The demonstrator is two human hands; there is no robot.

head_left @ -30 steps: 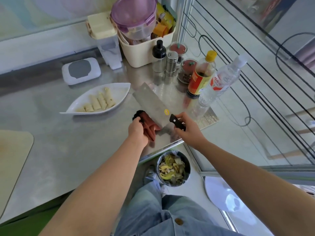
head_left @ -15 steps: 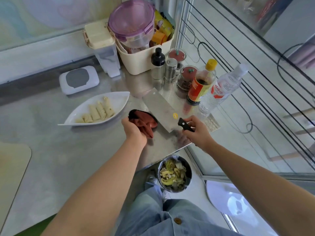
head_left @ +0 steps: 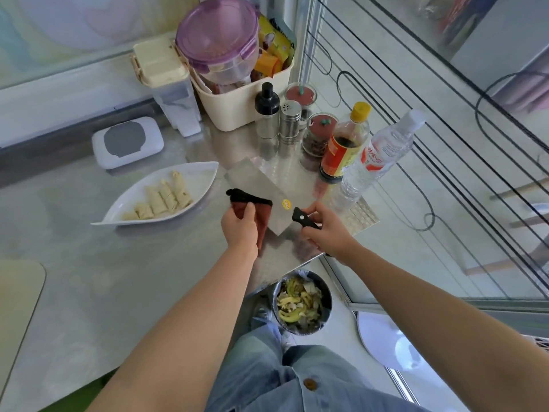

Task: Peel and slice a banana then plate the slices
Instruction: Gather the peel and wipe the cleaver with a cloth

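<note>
The banana slices [head_left: 162, 199] already lie in a row on the white plate [head_left: 205, 176], the row running from about seven o'clock up toward one o'clock, and the plate sits at ten o'clock from my hands, on the steel counter [head_left: 89, 278]. So I judge the plating done and this moment to be cleanup. The cleaver [head_left: 261, 193] lies low over the counter between my hands, its long axis pointing from the handle at four o'clock out to the blade tip at ten o'clock, toward the plate's near end. My right hand [head_left: 325, 230] is closed around the black handle, fingers curled under it. My left hand [head_left: 239, 228] pinches the reddish cloth [head_left: 257, 211] against the blade's flat, thumb on top, and it is the hand nearer the plate. The next wipe, I'd guess, should run along the blade's length, keeping my fingers off the edge. Below the counter at six o'clock stands the bin of peels [head_left: 300, 301].
</note>
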